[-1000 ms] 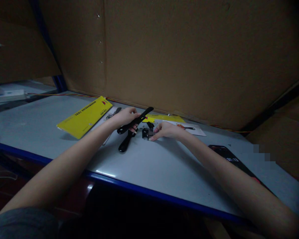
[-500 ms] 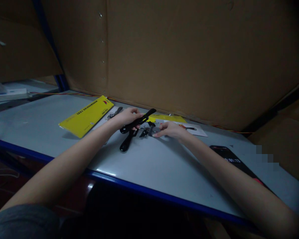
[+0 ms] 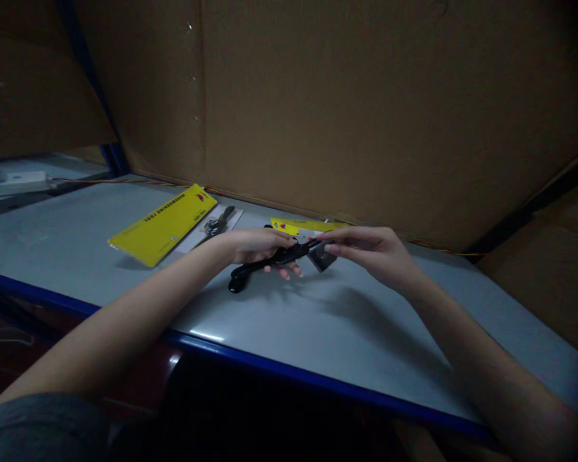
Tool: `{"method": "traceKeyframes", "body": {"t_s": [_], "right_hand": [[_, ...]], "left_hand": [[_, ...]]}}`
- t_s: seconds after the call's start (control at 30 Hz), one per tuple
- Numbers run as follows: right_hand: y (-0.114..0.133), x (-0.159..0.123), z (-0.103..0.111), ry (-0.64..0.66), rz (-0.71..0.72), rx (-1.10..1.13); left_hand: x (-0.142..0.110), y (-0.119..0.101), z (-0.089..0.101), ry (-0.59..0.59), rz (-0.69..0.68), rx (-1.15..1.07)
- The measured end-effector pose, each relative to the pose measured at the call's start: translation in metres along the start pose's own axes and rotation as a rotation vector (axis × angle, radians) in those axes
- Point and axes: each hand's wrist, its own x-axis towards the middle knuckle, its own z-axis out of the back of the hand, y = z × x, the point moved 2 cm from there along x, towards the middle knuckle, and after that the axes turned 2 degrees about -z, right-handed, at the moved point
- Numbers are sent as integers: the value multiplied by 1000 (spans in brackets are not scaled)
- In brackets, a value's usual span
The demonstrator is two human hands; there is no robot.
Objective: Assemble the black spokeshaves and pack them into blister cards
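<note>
My left hand (image 3: 259, 246) is closed round a long black handle (image 3: 289, 254) held just above the grey table (image 3: 125, 256). A second black handle (image 3: 237, 282) lies on the table under that hand. My right hand (image 3: 366, 248) pinches a small grey metal part (image 3: 322, 258) against the far tip of the held handle. The two hands meet in the middle of the table, fingertips almost touching.
A yellow packaging card (image 3: 166, 222) lies at the left, with a clear-backed card holding a dark tool (image 3: 218, 222) beside it. Another yellow card (image 3: 298, 226) lies behind my hands. Cardboard walls (image 3: 366, 102) close off the back. The blue table edge (image 3: 289, 375) runs along the front.
My right hand picked the small metal part off the table and brought it up to the tip of the handle. My left hand turned the handle lower and nearer. The view shifted, hiding the phone at right.
</note>
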Motion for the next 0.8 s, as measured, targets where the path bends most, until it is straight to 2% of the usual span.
{"method": "traceKeyframes", "body": {"t_s": [0.07, 0.13, 0.3, 0.43, 0.53, 0.67, 0.8], "right_hand": [[7, -4, -4, -35, 86, -83], [11, -6, -9, -51, 143, -138], [13, -9, -19, -78, 222, -190], [12, -9, -27, 10, 289, -205], [11, -9, -33, 78, 320, -200], [5, -9, -36, 107, 336, -226], [1, -10, -35, 149, 338, -261]], "left_hand": [[0, 1, -11, 145, 23, -40], [1, 2, -20, 242, 32, -67], [6, 6, -29, 391, 56, -120], [8, 7, -29, 474, 15, -131], [6, 6, -31, 487, 17, -128], [-2, 1, -34, 407, 106, -177], [-7, -2, -34, 399, 73, -177]]}}
